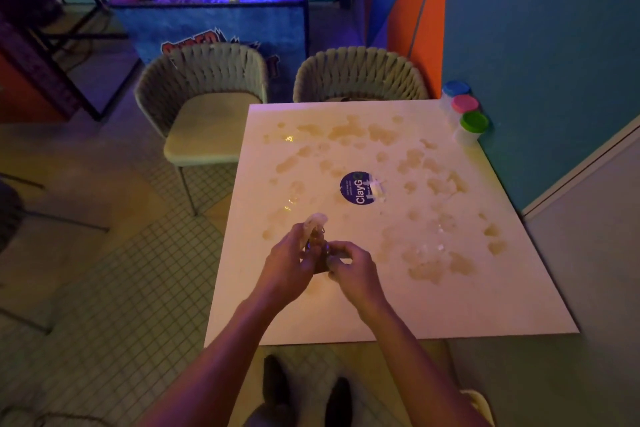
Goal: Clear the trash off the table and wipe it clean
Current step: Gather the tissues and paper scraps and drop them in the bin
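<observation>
Both hands meet over the near left part of a square, smooth white bench (467,305). The left hand (289,265) has its fingers curled round a small dark object (317,251) with a pale, rounded top piece (316,219) sticking up above the knuckles; what the object is cannot be told. The right hand (353,267), touching it from the other side, pinches at the same object with bent fingers.

Ahead of the hands and spreading to their right, the bench top is blotched with many irregular, glossy yellowish smears (426,269), some with small clear shiny bits among them. Just beyond the hands lies a flat round dark blue sticker (356,188) reading "ClayG", with a crumpled clear scrap (377,188) touching its right edge.

Far ahead and to the right, at the bench corner against the teal wall, stand three small translucent tubs (465,107) with blue, pink and green lids. Beyond the bench are two woven-back chairs (204,94) with padded seats.
</observation>
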`<state>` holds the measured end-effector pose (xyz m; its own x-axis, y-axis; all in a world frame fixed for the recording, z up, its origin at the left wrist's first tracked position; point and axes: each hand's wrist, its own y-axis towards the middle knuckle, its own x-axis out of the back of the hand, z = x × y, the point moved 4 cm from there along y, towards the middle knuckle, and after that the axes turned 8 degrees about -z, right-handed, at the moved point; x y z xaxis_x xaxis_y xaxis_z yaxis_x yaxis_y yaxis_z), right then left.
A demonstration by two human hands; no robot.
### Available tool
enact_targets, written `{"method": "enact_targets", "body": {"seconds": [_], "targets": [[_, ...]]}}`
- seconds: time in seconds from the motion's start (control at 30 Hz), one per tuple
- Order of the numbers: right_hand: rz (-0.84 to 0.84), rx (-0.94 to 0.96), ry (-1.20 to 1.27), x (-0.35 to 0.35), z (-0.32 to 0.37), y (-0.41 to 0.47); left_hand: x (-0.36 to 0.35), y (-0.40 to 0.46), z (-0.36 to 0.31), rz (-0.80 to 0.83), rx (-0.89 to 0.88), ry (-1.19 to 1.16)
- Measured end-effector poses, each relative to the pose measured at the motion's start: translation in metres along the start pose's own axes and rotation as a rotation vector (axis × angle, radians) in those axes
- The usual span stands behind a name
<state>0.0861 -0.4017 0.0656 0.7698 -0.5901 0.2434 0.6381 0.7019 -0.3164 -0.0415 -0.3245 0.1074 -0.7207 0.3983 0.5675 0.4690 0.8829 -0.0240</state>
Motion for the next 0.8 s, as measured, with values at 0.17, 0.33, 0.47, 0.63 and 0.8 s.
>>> {"method": "enact_targets", "body": {"seconds": [0.17, 0.33, 0.47, 0.63, 0.8], "targets": [[-0.026, 0.014, -0.015, -0.022, 0.002, -0.01, 0.018, -0.002, 0.015, 0.002, -0.014, -0.028], [-0.055, 0.02, -0.024, -0.064, 0.012, -0.009, 0.05, 0.012, 0.042, 0.016, -0.033, -0.046], [-0.085, 0.014, -0.022, -0.113, 0.027, -0.011, 0.087, 0.029, 0.071, 0.029, -0.064, -0.043], [-0.133, -0.025, 0.029, -0.181, 0.04, -0.006, 0.135, 0.056, 0.109, 0.052, -0.104, -0.084], [-0.146, -0.024, 0.049, -0.242, 0.055, 0.001, 0.184, 0.08, 0.141, 0.07, -0.131, -0.078]]}}
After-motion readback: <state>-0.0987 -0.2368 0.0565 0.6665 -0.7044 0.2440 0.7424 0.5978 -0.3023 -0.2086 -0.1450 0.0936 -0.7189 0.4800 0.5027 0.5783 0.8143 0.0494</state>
